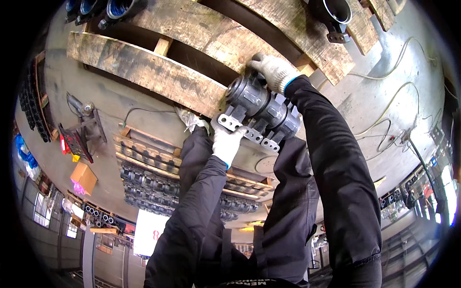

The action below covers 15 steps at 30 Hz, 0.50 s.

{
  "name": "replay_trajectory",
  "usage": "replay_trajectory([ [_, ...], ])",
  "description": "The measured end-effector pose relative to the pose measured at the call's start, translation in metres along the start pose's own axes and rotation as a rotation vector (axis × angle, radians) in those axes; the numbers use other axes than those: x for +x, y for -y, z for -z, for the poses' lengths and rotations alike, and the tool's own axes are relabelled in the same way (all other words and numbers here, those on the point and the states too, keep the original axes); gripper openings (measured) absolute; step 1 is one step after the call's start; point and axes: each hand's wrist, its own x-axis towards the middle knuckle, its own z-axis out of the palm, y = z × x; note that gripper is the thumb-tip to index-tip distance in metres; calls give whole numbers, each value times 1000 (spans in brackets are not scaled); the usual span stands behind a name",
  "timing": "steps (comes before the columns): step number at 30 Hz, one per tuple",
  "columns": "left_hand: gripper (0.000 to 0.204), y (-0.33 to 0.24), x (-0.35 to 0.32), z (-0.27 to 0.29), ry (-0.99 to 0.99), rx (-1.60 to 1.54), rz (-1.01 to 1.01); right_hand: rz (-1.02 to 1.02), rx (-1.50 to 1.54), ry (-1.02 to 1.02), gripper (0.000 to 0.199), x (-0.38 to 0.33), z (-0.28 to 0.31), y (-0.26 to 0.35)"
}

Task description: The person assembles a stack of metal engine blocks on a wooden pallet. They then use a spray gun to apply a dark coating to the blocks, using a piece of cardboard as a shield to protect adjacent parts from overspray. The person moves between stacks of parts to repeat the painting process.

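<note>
Left hand [226, 143], white glove, sits just left of frame centre, under the near end of the dark track roller [261, 111]. Fingers wrapped up around a silver mounting bracket [228, 123], clamped on it.

Roller sits at frame centre, long axis running from upper left to lower right. Its upper-left end cap is at the edge of a weathered pallet plank [144, 72]; cannot tell if it rests on it or is carried.

Right hand [273, 72] is above and right of centre, over the roller's far top side, fingers curled down onto the body, gripping. Both hands are on the part, left low, right high.
</note>
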Motion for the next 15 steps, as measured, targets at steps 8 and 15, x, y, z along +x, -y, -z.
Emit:
replay_trajectory([
  [8, 72, 8, 4, 2, 69, -7, 69, -152, 482, -394, 97, -38, -23, -49],
  [15, 95, -6, -2, -7, -2, -102, 59, 17, 435, -338, 91, -46, -27, -42],
])
